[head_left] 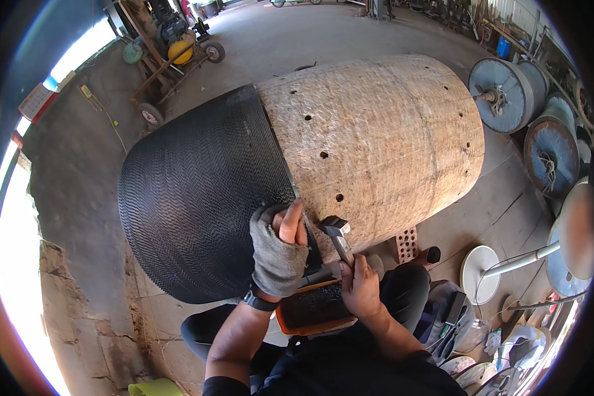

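Note:
A big barrel-shaped drum [383, 125] lies on its side in front of me, its bare right part tan, rough and dotted with dark holes. Fine black toothed wire or strip [191, 178] covers the left part in tight rows. My left hand [280, 244], in a grey fingerless glove, is closed against the drum at the boundary between black and tan. Whatever its fingertips pinch is too small to make out. In my right hand [363, 290] is a hammer [338, 236], its head beside the drum's near side, just right of my left hand.
An orange tray [285, 323] with dark contents sits below my hands. A perforated brick [407, 245] stands under the drum's right side. Large metal spools [501, 96] line the right, near a white disc on a rod [480, 274]. A wheeled cart [178, 59] stands far left.

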`<state>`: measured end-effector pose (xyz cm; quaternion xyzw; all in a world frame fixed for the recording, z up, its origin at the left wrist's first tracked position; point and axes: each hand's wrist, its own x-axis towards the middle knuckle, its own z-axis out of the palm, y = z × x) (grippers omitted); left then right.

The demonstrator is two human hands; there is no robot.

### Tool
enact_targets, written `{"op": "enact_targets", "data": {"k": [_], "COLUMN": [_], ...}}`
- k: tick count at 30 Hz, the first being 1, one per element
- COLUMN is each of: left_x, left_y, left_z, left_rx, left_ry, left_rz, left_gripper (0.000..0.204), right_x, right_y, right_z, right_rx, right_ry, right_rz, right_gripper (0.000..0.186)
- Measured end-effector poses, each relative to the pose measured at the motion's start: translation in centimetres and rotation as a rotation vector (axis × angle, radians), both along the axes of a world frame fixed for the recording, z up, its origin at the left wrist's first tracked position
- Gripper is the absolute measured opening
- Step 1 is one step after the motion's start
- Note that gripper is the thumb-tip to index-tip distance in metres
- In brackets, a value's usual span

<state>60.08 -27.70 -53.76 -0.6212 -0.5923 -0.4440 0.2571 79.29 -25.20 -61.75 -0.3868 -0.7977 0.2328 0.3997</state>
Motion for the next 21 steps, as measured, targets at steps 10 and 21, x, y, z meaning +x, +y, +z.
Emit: {"op": "enact_targets", "data": {"k": [10, 21], "left_x": [0.6, 2.0], "left_y": [-0.1, 1.4], "left_z": [1.1, 0.8], "left_rx": [-0.184, -0.231], "left_ry": [-0.075, -0.127], "left_rz": [0.042, 0.165], "left_gripper": [0.063, 0.079], "right_x": [0.0, -0.4], "right_y": [0.9, 0.8], "right_z": [1.0, 2.8], "right_rx": [-0.018, 0.012], "right_ry": [0.041, 0.025], "right_rz": [0.032, 0.079], "right_gripper": [0.023, 0.026]}}
